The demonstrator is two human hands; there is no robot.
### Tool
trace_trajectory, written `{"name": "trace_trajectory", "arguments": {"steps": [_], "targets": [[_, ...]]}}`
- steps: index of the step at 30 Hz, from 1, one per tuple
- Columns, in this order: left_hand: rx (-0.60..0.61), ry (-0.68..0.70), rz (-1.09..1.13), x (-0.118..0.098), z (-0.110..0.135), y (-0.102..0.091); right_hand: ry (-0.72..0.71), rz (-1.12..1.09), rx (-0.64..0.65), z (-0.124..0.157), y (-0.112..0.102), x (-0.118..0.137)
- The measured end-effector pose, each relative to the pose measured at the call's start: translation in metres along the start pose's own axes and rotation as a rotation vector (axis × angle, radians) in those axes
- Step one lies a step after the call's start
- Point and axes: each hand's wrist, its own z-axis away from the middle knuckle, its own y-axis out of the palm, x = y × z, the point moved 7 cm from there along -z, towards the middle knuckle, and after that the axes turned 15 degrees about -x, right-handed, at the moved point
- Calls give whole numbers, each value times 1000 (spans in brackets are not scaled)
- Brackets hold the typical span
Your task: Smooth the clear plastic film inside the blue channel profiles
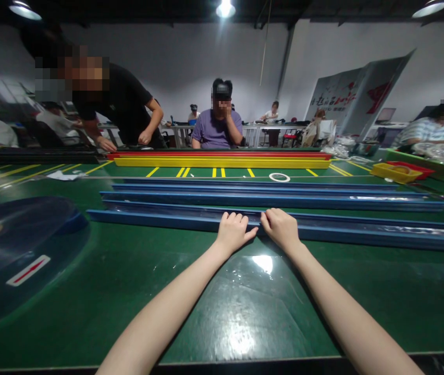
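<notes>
A long blue plastic channel (159, 223) lies crosswise on the green table in front of me. My left hand (233, 230) is closed over its near edge close to the middle, fingers curled into the trough and thumb stretched to the right. Just beside it, my right hand (280, 228) grips the same channel with its fingers folded. My fingertips are partly hidden inside the trough. Shiny clear material (417, 229) shows in the channel's right part. Right behind lies a second blue channel (206, 198), parallel to the first, with another one farther back.
At left lies a big roll of clear film (30, 245) with a red-arrow label. Yellow and red strips (222, 162) are stacked across the far side. A white ring (280, 177) and a yellow tray (394, 173) lie beyond. A co-worker (116, 104) leans over the table; another sits opposite.
</notes>
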Motion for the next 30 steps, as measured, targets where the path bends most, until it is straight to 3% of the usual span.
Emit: {"name": "trace_trajectory", "arguments": {"steps": [3,12,23,30], "targets": [[11,-2,7,0,0,1,-16,-17,18,2,5,10],[16,-3,12,0,1,1,87,28,27,2,12,-1],[8,-3,4,-1,1,2,-22,7,8,4,7,2],[-10,-3,24,0,2,2,9,55,-2,6,2,-11]]}}
